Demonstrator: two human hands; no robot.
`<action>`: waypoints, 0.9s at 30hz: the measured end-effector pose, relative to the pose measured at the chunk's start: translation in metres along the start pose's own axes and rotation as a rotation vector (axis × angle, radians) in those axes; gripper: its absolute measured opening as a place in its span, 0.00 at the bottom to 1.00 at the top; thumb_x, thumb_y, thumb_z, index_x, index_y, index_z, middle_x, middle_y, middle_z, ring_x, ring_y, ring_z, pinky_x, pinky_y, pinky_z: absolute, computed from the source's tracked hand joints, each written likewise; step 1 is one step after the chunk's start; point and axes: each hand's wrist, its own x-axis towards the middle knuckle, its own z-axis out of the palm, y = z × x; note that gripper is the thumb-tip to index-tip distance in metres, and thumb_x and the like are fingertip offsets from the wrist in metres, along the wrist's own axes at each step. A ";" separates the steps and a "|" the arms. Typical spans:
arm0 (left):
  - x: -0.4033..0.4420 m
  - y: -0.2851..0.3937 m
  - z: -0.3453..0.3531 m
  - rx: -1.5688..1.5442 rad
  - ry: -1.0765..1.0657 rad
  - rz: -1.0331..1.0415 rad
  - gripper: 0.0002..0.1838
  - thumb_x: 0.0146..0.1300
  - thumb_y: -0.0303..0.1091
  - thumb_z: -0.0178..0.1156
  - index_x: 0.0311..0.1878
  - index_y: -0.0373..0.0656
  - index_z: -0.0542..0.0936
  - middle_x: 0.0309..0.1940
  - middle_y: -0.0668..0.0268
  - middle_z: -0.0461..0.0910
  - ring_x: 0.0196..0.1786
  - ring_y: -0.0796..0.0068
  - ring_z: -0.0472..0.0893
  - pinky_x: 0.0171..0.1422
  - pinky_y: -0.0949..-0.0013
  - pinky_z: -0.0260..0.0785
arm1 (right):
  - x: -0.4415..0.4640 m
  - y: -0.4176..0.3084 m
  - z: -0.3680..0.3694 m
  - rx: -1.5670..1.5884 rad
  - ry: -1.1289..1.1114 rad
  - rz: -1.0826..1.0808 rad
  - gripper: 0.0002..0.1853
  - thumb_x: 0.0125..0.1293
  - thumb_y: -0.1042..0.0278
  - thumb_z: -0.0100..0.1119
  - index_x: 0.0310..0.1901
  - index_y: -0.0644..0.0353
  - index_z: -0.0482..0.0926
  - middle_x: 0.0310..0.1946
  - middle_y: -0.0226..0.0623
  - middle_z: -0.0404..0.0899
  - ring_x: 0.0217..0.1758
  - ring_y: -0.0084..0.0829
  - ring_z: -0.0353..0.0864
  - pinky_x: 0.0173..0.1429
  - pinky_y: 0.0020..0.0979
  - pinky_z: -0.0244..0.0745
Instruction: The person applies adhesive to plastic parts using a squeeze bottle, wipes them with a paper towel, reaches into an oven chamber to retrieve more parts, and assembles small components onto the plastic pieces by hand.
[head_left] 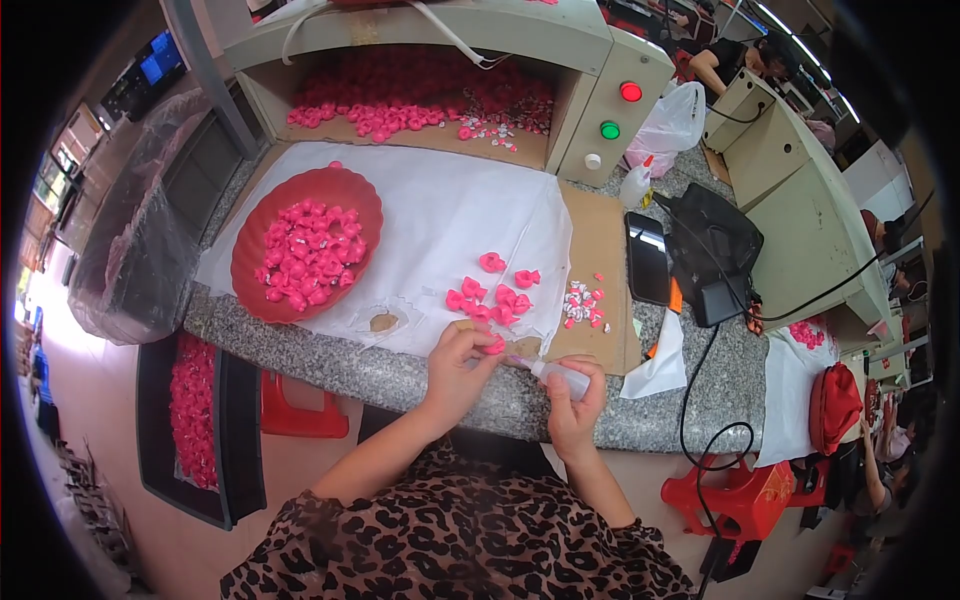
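Two hands meet near the counter's (650, 425) front edge in the head view: the left hand (456, 368) pinches a pink piece (494, 346) between thumb and fingertips, and the right hand (577, 412) is closed around a small bottle (564, 381), its nozzle tilted toward the piece. Whether the tip touches it, or whether anything is coming out, I cannot tell.

Done well, this step seems to want a light pinch, since the piece looks small and its underside is hidden by the fingers. I would turn the face to be worked toward the nozzle, bring the tip right up to it, and squeeze briefly and gently so nothing runs onto the fingers. Resting both wrists near the counter edge should steady the aim, and lifting the tip cleanly ought to avoid trailing threads.

As for position, the held piece sits at the left fingertips, just left of the nozzle and slightly beyond it from the wearer. Loose pieces (510, 302) lie on the white sheet (430, 210) just past the left fingers. Small white-and-pink bits (582, 305) are scattered on the cardboard (603, 352), beyond the right hand. The red bowl (243, 262), heaped with more pieces, stands farther off to the left, well apart from both hands.
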 end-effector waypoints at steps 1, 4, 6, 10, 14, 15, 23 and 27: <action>0.000 0.000 0.000 0.005 -0.002 -0.004 0.10 0.43 0.17 0.61 0.32 0.36 0.74 0.36 0.61 0.70 0.34 0.76 0.75 0.35 0.78 0.71 | 0.000 0.001 -0.001 -0.031 -0.008 -0.025 0.08 0.59 0.74 0.49 0.38 0.65 0.63 0.36 0.38 0.65 0.28 0.23 0.70 0.32 0.21 0.68; 0.000 0.000 -0.001 0.012 -0.004 -0.004 0.10 0.43 0.17 0.61 0.32 0.36 0.74 0.36 0.62 0.70 0.33 0.76 0.75 0.35 0.78 0.70 | -0.001 0.007 -0.002 -0.073 -0.018 -0.057 0.08 0.59 0.74 0.49 0.38 0.65 0.63 0.35 0.39 0.65 0.29 0.24 0.70 0.32 0.21 0.68; 0.000 0.000 0.000 0.014 -0.006 0.000 0.10 0.43 0.17 0.61 0.32 0.36 0.74 0.36 0.62 0.70 0.33 0.75 0.75 0.35 0.78 0.70 | -0.001 0.009 -0.003 -0.085 -0.018 -0.065 0.09 0.59 0.74 0.49 0.38 0.65 0.63 0.35 0.39 0.65 0.29 0.24 0.70 0.32 0.21 0.69; 0.000 0.001 -0.001 0.012 -0.007 0.010 0.10 0.44 0.17 0.61 0.32 0.36 0.74 0.35 0.62 0.70 0.33 0.75 0.75 0.35 0.78 0.70 | -0.001 0.010 -0.003 -0.118 -0.032 -0.105 0.09 0.59 0.74 0.49 0.38 0.65 0.63 0.35 0.39 0.65 0.30 0.24 0.70 0.33 0.22 0.69; 0.000 0.001 -0.001 0.026 -0.012 0.009 0.11 0.44 0.17 0.60 0.32 0.37 0.74 0.35 0.62 0.70 0.33 0.75 0.75 0.35 0.78 0.70 | 0.000 0.009 -0.002 -0.104 -0.021 -0.095 0.09 0.59 0.74 0.49 0.38 0.65 0.62 0.35 0.39 0.65 0.30 0.25 0.70 0.33 0.22 0.69; 0.000 0.001 -0.001 0.026 -0.012 0.009 0.11 0.44 0.17 0.60 0.32 0.37 0.74 0.35 0.62 0.70 0.33 0.75 0.75 0.35 0.78 0.70 | 0.000 0.009 -0.002 -0.104 -0.021 -0.095 0.09 0.59 0.74 0.49 0.38 0.65 0.62 0.35 0.39 0.65 0.30 0.25 0.70 0.33 0.22 0.69; 0.000 0.002 0.000 0.018 -0.008 0.001 0.11 0.44 0.16 0.60 0.32 0.36 0.74 0.36 0.61 0.69 0.34 0.75 0.76 0.36 0.78 0.71 | 0.000 0.007 -0.002 -0.131 -0.034 -0.103 0.09 0.59 0.74 0.49 0.38 0.65 0.62 0.35 0.40 0.65 0.29 0.25 0.71 0.33 0.23 0.69; 0.000 0.001 -0.001 0.020 -0.017 0.008 0.10 0.44 0.16 0.59 0.32 0.36 0.74 0.35 0.61 0.69 0.34 0.75 0.76 0.36 0.78 0.71 | 0.001 0.004 0.000 -0.067 -0.004 -0.056 0.09 0.59 0.74 0.49 0.38 0.65 0.63 0.34 0.40 0.65 0.29 0.25 0.71 0.33 0.23 0.69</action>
